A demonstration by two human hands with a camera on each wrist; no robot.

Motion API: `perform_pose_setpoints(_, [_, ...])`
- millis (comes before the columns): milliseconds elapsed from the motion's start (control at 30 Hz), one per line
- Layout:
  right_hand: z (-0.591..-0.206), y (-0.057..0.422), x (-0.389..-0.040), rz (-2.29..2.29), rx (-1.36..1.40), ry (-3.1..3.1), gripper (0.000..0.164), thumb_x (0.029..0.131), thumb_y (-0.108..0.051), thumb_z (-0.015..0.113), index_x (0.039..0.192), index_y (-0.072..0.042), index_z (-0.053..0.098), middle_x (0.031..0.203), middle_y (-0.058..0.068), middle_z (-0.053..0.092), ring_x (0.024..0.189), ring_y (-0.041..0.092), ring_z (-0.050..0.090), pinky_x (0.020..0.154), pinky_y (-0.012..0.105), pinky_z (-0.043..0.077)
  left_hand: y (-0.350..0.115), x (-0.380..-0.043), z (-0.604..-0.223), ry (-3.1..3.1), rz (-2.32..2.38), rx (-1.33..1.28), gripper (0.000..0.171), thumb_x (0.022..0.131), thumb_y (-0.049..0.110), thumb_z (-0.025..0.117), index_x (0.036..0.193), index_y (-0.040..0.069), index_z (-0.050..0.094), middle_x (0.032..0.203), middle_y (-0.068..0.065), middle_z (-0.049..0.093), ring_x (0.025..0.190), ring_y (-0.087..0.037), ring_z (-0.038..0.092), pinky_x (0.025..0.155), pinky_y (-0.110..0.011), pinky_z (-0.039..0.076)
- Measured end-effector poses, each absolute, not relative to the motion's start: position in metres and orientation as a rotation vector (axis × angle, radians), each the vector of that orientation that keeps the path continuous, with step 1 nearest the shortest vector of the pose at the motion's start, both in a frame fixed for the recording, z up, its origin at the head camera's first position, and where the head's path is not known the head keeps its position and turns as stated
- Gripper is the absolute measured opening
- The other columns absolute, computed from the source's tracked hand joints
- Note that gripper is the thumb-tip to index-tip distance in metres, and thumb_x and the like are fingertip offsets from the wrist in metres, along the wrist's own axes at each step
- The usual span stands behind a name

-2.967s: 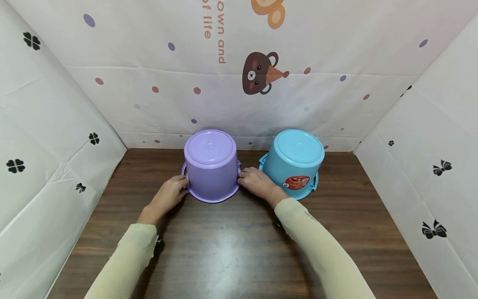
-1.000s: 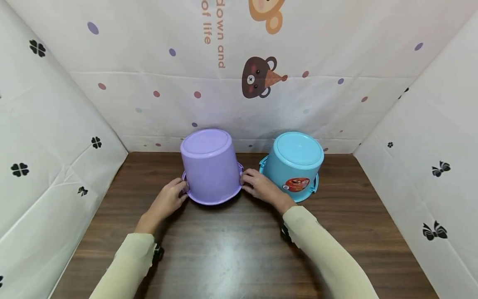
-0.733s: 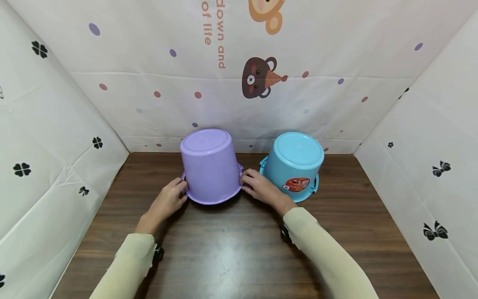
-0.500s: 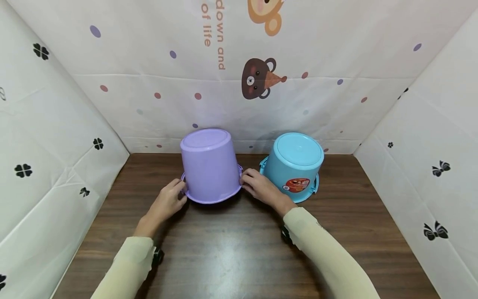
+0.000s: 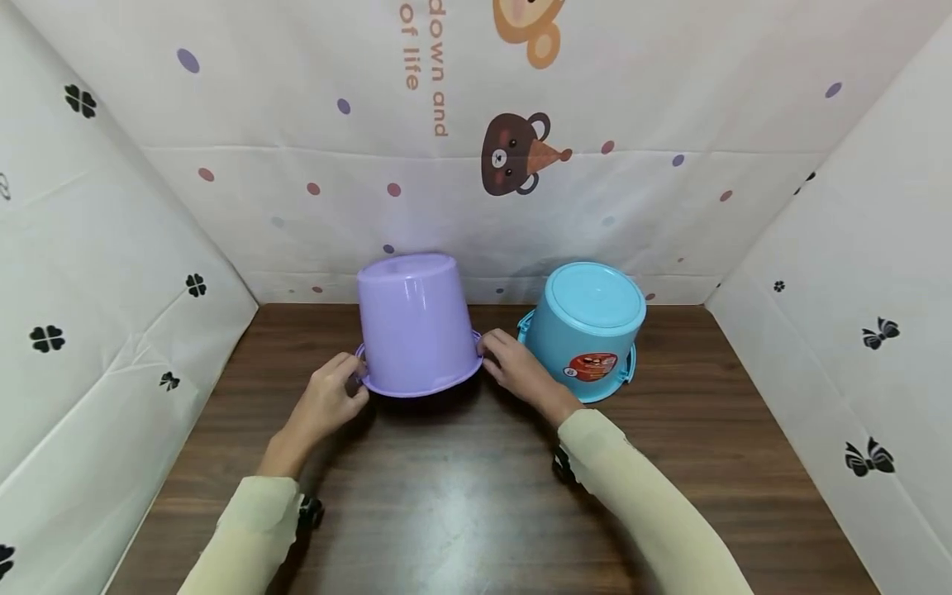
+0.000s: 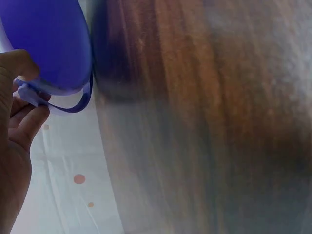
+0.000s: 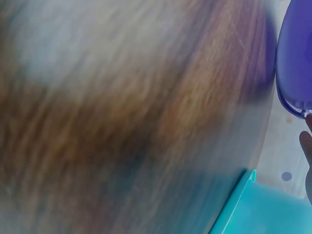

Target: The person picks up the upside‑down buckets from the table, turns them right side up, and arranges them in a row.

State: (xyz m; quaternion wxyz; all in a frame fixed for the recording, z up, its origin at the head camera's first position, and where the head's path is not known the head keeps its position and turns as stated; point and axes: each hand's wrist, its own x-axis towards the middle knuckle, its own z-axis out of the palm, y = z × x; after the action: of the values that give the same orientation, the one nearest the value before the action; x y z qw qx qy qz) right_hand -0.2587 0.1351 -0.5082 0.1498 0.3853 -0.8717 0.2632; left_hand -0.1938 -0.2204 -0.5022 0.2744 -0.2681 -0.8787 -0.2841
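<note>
A purple bucket (image 5: 418, 335) is bottom up and leans back toward the rear wall, its near rim raised above the tabletop with a dark shadow beneath. At its left side my left hand (image 5: 330, 397) pinches the rim where the handle joins. The left wrist view shows the thumb and fingers of my left hand (image 6: 22, 126) around that joint, with the handle (image 6: 80, 105) hanging in a loop. On the opposite side my right hand (image 5: 516, 368) grips the rim; only a few of its fingertips (image 7: 306, 141) show in the right wrist view.
A light-blue bucket (image 5: 595, 326) with a red label stands upside down just right of the purple one, close behind my right hand. The dark wooden table (image 5: 446, 496) is bounded by white printed sheets (image 5: 297, 215) at the back and both sides.
The purple bucket has tipped further back, its near rim rising off the table and its base turning away. Both hands have risen slightly with it. The light-blue bucket has stayed put.
</note>
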Motion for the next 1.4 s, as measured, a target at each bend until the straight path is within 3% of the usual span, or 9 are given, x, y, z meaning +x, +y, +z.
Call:
perform_pose_setpoints(700, [-0.502,0.138,-0.249,0.867,1.108,-2.413,0.016,0.095,0.001,0.069,0.106,-0.006,0.06,0.11,0.009,0.063,0.111,0.023,0.066,0.089,0.035,0.059,-0.22,-0.194,-0.483,-2.233,-0.778,-0.737,0.027,0.065,-0.015,0.072,0.086,0.0,0.063,0.09,-0.01,0.068,0.08,-0.021,0.066,0.065,-0.026,0.049])
perform_pose_setpoints(1100, [-0.503,0.142,-0.238,0.804,1.194,-2.335,0.013,0.099,-0.003,0.067,0.112,-0.005,0.063,0.109,0.007,0.062,0.099,0.017,0.064,0.085,0.029,0.059,-0.217,-0.188,-0.472,-2.24,-0.743,-0.728,0.028,0.067,-0.016,0.073,0.089,-0.001,0.064,0.091,-0.011,0.066,0.075,-0.018,0.061,0.062,-0.024,0.047])
perform_pose_setpoints(1400, [-0.5,0.144,-0.233,0.822,1.224,-2.279,0.019,0.095,0.001,0.069,0.11,-0.005,0.06,0.106,0.006,0.061,0.096,0.017,0.062,0.082,0.03,0.059,-0.216,-0.186,-0.463,-2.225,-0.755,-0.756,0.028,0.07,-0.017,0.073,0.093,-0.003,0.064,0.093,-0.014,0.068,0.082,-0.024,0.067,0.065,-0.028,0.051])
